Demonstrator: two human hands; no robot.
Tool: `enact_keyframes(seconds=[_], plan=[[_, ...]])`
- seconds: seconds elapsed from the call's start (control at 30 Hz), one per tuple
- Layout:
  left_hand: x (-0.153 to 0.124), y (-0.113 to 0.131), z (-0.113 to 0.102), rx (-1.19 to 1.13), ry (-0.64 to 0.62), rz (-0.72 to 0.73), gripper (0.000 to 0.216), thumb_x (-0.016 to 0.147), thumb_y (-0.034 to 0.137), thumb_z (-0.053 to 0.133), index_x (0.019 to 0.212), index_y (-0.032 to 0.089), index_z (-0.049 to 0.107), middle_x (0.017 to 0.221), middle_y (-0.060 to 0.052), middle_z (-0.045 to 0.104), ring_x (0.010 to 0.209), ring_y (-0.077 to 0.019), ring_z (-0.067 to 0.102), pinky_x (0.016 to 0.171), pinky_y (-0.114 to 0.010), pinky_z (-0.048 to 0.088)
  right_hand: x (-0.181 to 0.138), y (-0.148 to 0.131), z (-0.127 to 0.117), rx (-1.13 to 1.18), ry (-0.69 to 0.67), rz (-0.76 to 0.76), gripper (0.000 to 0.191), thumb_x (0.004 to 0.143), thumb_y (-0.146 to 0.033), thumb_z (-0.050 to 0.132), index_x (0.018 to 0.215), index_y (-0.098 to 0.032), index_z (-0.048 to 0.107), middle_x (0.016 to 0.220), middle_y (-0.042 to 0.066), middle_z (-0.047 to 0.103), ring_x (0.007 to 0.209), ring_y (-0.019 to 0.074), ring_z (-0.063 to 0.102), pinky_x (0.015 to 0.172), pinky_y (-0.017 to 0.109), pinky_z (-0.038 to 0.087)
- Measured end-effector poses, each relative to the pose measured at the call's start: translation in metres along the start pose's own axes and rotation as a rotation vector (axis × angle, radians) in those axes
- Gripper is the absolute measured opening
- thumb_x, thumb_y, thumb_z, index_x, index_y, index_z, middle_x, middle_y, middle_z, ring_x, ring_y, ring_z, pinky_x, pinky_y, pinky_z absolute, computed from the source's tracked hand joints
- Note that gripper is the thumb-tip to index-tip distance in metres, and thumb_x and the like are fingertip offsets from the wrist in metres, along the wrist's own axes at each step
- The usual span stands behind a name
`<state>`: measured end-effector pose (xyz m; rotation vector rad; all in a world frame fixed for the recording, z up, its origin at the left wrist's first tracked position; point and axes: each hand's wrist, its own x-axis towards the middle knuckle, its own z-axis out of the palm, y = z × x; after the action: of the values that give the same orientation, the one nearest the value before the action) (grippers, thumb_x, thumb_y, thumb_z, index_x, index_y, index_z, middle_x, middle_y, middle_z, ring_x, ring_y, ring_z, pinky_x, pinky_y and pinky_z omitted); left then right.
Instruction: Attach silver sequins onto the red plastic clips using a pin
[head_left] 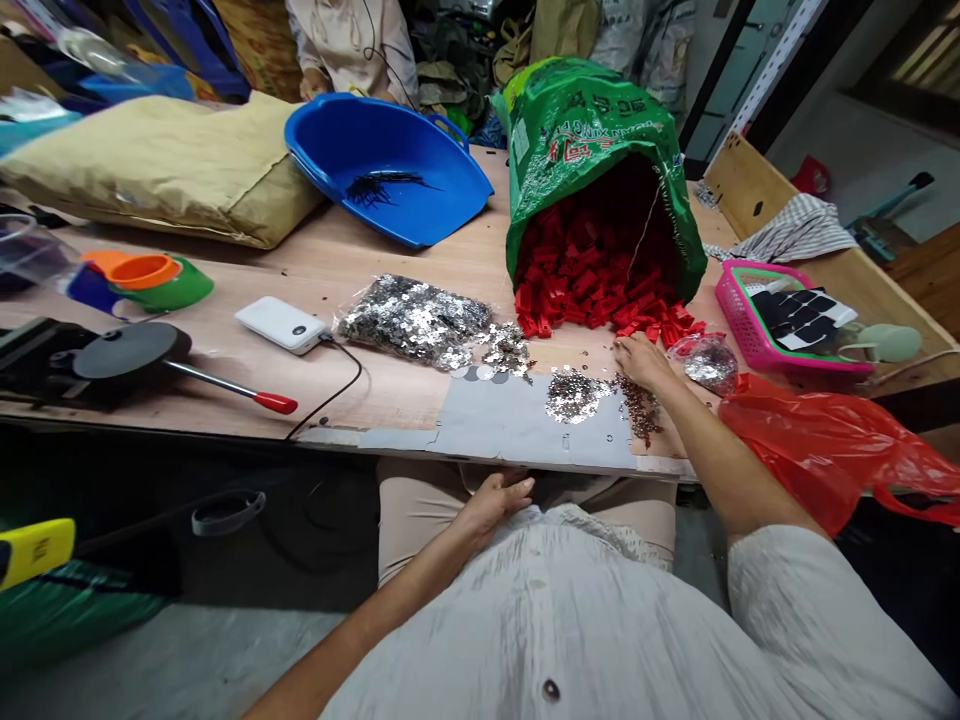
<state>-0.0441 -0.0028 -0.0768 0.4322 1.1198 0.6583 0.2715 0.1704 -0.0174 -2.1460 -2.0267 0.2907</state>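
My right hand (pixel 643 362) reaches over the table at the front edge of a heap of red plastic pieces (pixel 577 270). Its thumb and fingers are apart, and nothing shows between them. Just below it lie small brownish metal parts (pixel 642 412), with a pile of small shiny metal parts (pixel 574 395) to their left on a grey sheet (pixel 495 420). Low by my lap, at the table's front edge, is my left hand (pixel 491 505). Its fingers are curled together with the thumb over them; whatever they hold is hidden. The red pieces spill from a green sack (pixel 592 120).
A bag of silver discs (pixel 420 315), a white power bank (pixel 281 325) and a lever tool (pixel 135 355) stand left. Behind are a blue basin (pixel 450 200) and a tan sack (pixel 157 165). Right are a pink basket (pixel 739 315) and red bag (pixel 840 440). Another person (pixel 356 45) sits opposite.
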Motion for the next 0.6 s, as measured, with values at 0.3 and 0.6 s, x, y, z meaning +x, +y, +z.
enact_keyframes(seconds=[0.3, 0.6], plan=[[-0.029, 0.029, 0.012, 0.335, -0.381, 0.171, 0.033, 0.074, 0.034, 0.076, 0.101, 0.017, 0.071, 0.098, -0.01, 0.072, 0.092, -0.0219, 0.067, 0.075, -0.03, 0.053, -0.029, -0.019, -0.014, 0.245, 0.039, -0.095, 0.028, 0.094, -0.027, 0.051, 0.116, -0.02, 0.067, 0.12, 0.009, 0.066, 0.103, 0.0223, 0.061, 0.095, 0.04, 0.045], [0.024, 0.065, 0.051, 0.816, -0.034, 0.925, 0.055, 0.08, 0.022, 0.068, 0.133, 0.027, 0.054, 0.131, -0.01, 0.057, 0.086, -0.0177, 0.065, 0.082, -0.032, 0.053, -0.092, -0.059, -0.009, 0.712, -0.142, -0.257, 0.028, 0.087, -0.031, 0.057, 0.111, -0.021, 0.068, 0.112, 0.005, 0.07, 0.093, 0.0186, 0.066, 0.085, 0.033, 0.051]])
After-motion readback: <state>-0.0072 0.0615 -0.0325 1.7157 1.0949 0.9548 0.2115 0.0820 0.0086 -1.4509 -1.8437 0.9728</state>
